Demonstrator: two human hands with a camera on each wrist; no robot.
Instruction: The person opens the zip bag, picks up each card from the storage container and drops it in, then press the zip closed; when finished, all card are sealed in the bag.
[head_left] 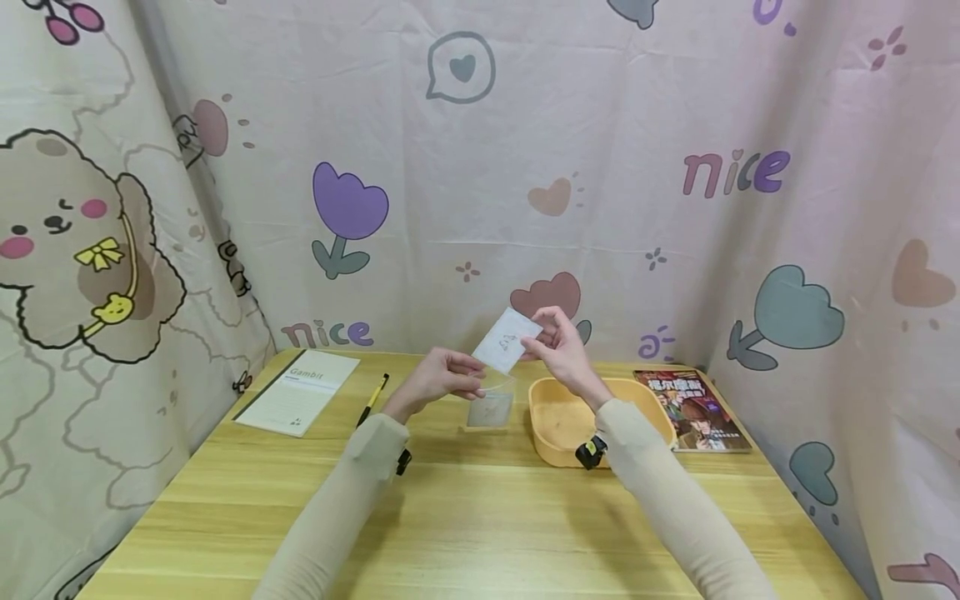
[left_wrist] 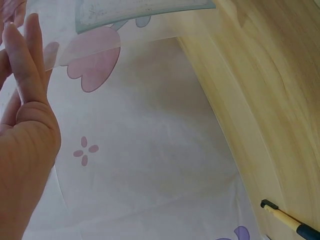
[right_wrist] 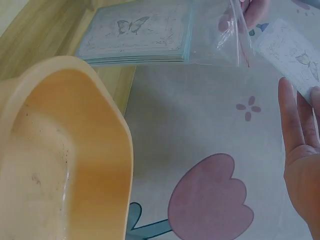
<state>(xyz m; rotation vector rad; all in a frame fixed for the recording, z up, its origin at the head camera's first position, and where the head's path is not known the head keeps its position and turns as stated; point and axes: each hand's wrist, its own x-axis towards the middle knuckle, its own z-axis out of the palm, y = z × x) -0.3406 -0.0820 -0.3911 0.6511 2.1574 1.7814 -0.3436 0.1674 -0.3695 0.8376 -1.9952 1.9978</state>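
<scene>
A clear zip bag (right_wrist: pixel 212 47) hangs from my left hand (head_left: pixel 442 379), its upper edge pinched between thumb and fingers. Inside the bag lies a stack of pale cards (right_wrist: pixel 135 32), the front one printed with a butterfly. In my right hand (head_left: pixel 564 350) I hold a single card (head_left: pixel 506 340), also with a butterfly, by its edge between thumb and fingers. This card is tilted and sits just above the bag's mouth. One of its corners comes close to my left fingertips; whether they touch I cannot tell.
Below my right wrist stands a yellow plastic basin (head_left: pixel 551 425), with a colourful book (head_left: pixel 697 412) to its right. A white notebook (head_left: pixel 300 392) lies at the table's left, and a yellow-black pen (head_left: pixel 372 398) beside it. A patterned curtain (head_left: pixel 450 183) closes off the back.
</scene>
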